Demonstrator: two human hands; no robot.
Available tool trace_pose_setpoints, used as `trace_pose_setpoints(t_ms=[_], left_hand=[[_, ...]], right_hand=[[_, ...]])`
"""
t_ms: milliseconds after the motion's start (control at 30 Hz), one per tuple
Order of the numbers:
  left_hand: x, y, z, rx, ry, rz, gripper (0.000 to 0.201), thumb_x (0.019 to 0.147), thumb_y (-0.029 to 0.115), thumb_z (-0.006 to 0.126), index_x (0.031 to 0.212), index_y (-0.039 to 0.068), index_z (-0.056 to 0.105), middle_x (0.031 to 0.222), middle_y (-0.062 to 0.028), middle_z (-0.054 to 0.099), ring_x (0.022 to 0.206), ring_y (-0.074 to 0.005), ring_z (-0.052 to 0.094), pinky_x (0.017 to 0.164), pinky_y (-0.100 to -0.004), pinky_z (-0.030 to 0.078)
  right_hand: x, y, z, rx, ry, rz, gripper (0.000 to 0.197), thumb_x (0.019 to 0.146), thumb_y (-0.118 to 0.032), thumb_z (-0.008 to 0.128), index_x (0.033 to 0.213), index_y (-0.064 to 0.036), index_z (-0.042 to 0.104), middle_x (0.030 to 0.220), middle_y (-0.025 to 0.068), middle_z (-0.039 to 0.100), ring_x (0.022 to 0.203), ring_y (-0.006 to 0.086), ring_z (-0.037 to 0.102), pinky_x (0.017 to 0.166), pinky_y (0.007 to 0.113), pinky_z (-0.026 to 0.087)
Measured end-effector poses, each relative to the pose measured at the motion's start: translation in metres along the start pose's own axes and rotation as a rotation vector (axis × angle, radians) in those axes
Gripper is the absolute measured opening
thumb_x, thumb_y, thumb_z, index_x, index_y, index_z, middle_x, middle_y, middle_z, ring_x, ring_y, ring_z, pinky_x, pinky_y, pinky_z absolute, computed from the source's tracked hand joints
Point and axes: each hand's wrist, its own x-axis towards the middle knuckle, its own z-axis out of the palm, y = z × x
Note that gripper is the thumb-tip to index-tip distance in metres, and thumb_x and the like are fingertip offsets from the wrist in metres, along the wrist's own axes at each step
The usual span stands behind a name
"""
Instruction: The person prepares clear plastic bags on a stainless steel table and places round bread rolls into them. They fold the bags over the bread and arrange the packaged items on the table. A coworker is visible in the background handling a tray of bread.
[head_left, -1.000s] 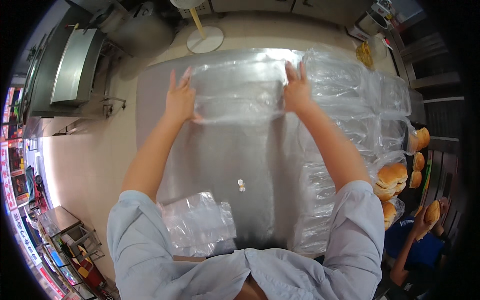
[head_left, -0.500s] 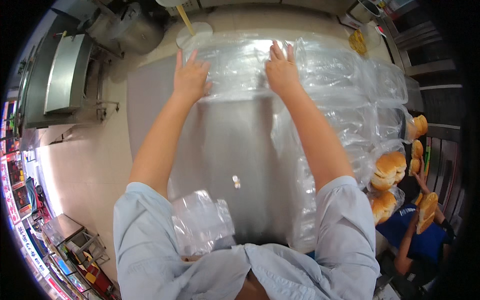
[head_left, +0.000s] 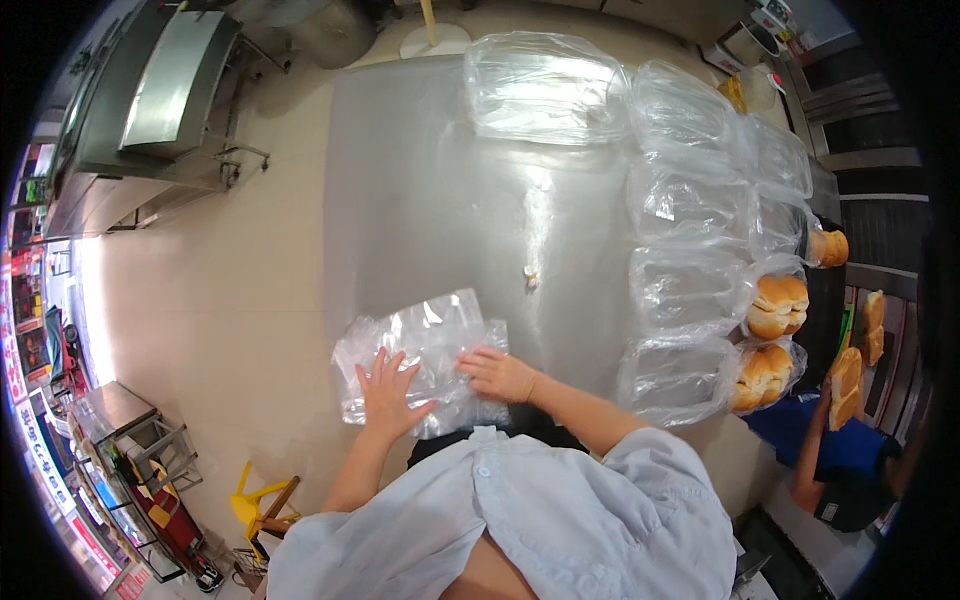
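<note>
A pile of flat clear plastic bags (head_left: 432,325) lies at the table's near edge, just in front of me. My left hand (head_left: 388,398) rests on it with fingers spread. On the pile's right side, my right hand (head_left: 498,376) lays its outstretched fingers over the plastic, pointing left. At the far edge, away from both hands, an opened-out clear bag (head_left: 548,92) lies flattened. More clear bags (head_left: 690,290) are set out in rows down the right side. Bread loaves (head_left: 778,307) sit in the mouths of several of them.
The metal table (head_left: 420,200) carries a small whitish scrap (head_left: 531,278) near its middle. At the right, a co-worker in blue (head_left: 815,440) holds a long piece of bread (head_left: 846,388). A steel unit on wheels (head_left: 180,90) stands at the far left, and a yellow stool (head_left: 258,500) at the near left.
Both my hands have left the bag at the far edge and come back to the pile near me. My view has shifted, and the co-worker's bread has moved.
</note>
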Motion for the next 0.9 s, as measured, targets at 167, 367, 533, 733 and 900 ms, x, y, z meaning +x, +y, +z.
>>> trace_pose_setpoints(t_ms=[167,367,533,733,900], left_hand=[[-0.059,-0.029,0.003,0.038,-0.012,-0.163,0.091,0.062,0.040,0.086,0.141,0.020,0.047,0.154,-0.0166,0.027,0.146,-0.0415,0.013,0.111,-0.0664,0.015],[-0.065,-0.100,0.015,-0.017,0.064,-0.100,0.051,0.075,0.019,0.076,0.123,0.014,0.058,0.137,-0.0156,0.049,0.127,-0.0375,0.046,0.099,-0.0526,0.042],[-0.069,-0.132,0.042,-0.209,0.260,-0.055,0.016,0.082,0.009,0.065,0.098,0.010,0.065,0.111,-0.0100,0.065,0.096,-0.0327,0.064,0.081,-0.0406,0.052],[-0.076,-0.126,0.028,-0.175,0.227,-0.054,0.016,0.082,0.008,0.065,0.098,0.010,0.066,0.106,-0.0089,0.065,0.093,-0.0320,0.064,0.080,-0.0419,0.052],[-0.089,-0.118,0.025,-0.178,0.202,0.029,0.024,0.077,0.007,0.067,0.100,0.010,0.066,0.111,-0.0084,0.063,0.092,-0.0317,0.064,0.082,-0.0402,0.052]], right_hand=[[0.014,-0.004,0.014,-0.066,0.032,-0.001,0.024,0.080,-0.029,0.069,0.090,-0.0083,0.061,0.118,0.0105,0.065,0.117,0.0270,0.058,0.103,0.043,0.043],[0.025,-0.069,-0.016,-0.052,0.258,0.313,0.018,0.081,-0.016,0.071,0.096,-0.0075,0.066,0.107,0.0078,0.069,0.096,0.0283,0.066,0.081,0.038,0.053],[0.014,-0.126,-0.033,-0.064,0.440,0.542,0.013,0.080,-0.011,0.072,0.092,-0.0081,0.069,0.104,0.0066,0.070,0.093,0.0266,0.067,0.080,0.037,0.053],[-0.004,-0.154,-0.021,-0.080,0.431,0.770,0.021,0.079,-0.020,0.074,0.097,-0.0092,0.071,0.116,0.0103,0.066,0.110,0.0312,0.060,0.094,0.045,0.045],[-0.008,-0.124,0.028,-0.423,0.543,1.034,0.025,0.077,-0.026,0.075,0.097,-0.0119,0.071,0.125,0.0094,0.061,0.126,0.0320,0.048,0.106,0.050,0.033]])
